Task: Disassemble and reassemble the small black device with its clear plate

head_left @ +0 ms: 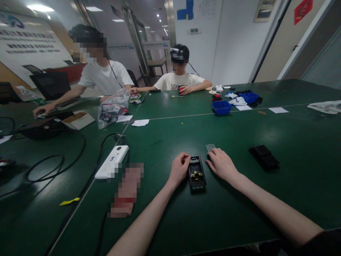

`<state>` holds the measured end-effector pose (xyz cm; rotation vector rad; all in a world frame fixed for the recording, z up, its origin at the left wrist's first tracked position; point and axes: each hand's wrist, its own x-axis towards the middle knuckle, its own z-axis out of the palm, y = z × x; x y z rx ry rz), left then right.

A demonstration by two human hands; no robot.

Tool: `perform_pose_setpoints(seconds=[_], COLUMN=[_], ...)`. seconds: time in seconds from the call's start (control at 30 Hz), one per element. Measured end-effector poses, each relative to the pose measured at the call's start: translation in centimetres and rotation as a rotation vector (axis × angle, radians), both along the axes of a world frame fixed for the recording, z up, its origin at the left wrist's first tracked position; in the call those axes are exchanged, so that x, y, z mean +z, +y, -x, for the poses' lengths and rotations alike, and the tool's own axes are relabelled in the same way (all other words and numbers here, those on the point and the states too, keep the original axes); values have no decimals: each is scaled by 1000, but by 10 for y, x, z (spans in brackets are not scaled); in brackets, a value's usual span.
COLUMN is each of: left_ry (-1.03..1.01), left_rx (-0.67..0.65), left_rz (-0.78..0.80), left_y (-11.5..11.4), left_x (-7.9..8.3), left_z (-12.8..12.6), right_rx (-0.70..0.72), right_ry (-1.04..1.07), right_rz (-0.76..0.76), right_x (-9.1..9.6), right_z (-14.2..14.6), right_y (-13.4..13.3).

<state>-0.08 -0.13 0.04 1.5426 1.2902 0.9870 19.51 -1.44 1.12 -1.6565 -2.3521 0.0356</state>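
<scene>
A small black open case with brass-coloured metal parts inside lies flat on the green table in front of me. My left hand rests against its left side, fingers curled and touching its upper left edge. My right hand lies on the table just to the right of the case, fingers bent and held close together, their tips near the case's upper right corner. A small clear plastic piece lies just beyond my right fingers.
A black pouch lies to the right. A white device marked 5 with black cables lies to the left. Blue bins, papers and a plastic bag lie farther off. Two other people sit across the table.
</scene>
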Motion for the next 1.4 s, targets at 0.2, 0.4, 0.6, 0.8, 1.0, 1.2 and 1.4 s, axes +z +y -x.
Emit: perform_pose_setpoints(seconds=[0.2, 0.4, 0.6, 0.8, 1.0, 1.2, 1.4], left_ry=[16, 52, 24, -43, -60, -27, -19], left_rx=[10, 10, 6, -9, -11, -6, -20], left_rz=[-15, -48, 2, 64, 73, 32, 27], left_y=[-1, 0, -2, -4, -3, -2, -2], left_x=[1, -1, 3, 4, 0, -1, 0], left_z=[0, 0, 0, -1, -1, -1, -1], right_rx=[-89, 73, 110, 59, -59, 69, 171], right_ry=[51, -110, -92, 219, 850, 1355, 1401], right_rz=[11, 23, 87, 244, 362, 627, 656], right_x=[-17, -7, 9, 16, 22, 22, 13], right_z=[-6, 4, 9, -7, -11, 8, 26], right_y=[6, 1, -5, 2, 9, -2, -13])
